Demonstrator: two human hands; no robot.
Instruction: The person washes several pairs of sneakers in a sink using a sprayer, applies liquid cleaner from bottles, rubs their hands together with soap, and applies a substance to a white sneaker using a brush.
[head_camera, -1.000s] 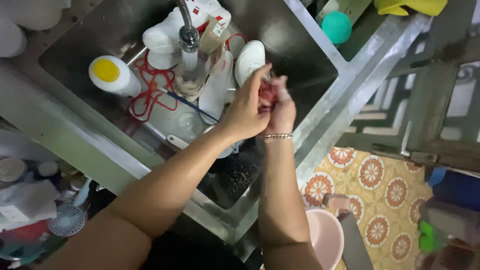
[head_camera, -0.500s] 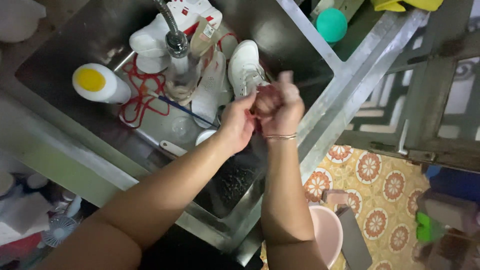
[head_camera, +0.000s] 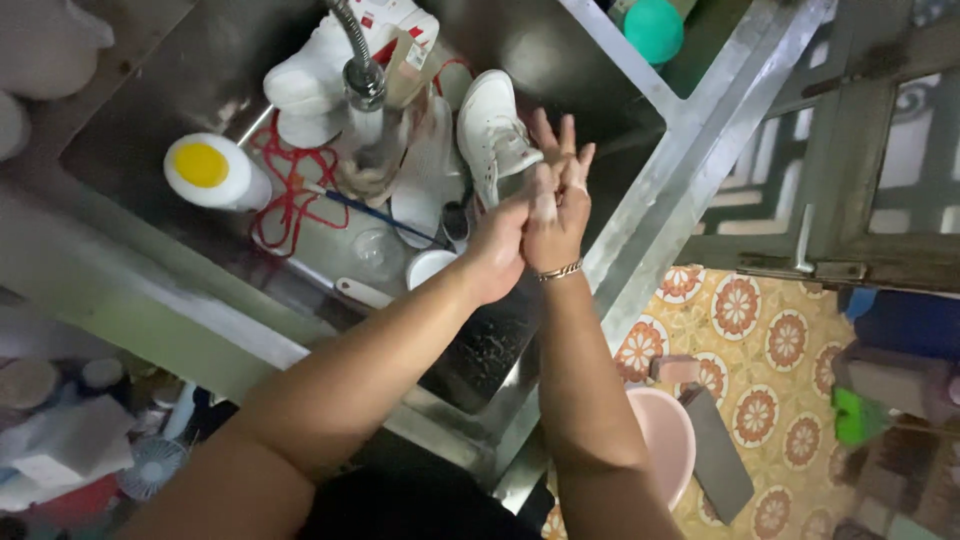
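Note:
My left hand (head_camera: 500, 235) and my right hand (head_camera: 560, 195) press palm to palm over the steel sink (head_camera: 150, 270), fingers straight and spread. Neither holds anything. A metal bracelet (head_camera: 560, 271) sits on my right wrist. Just beyond my fingers a white sneaker (head_camera: 495, 135) lies in the basin. A second white sneaker (head_camera: 310, 85) with red trim lies behind the tap (head_camera: 362, 75). Red laces (head_camera: 285, 195), a white insole (head_camera: 430, 170) and a thin blue-handled brush (head_camera: 375, 210) lie on the sink floor.
A white bottle with a yellow cap (head_camera: 210, 170) lies at the sink's left. A small white cup (head_camera: 430, 265) stands near my left wrist. A pink basin (head_camera: 665, 435) and a grey slab (head_camera: 715, 450) rest on the patterned floor tiles. A green ball (head_camera: 652, 28) sits beyond the sink.
My hands were clasped and rubbing together; now the fingers have opened flat and shifted slightly forward over the sneaker.

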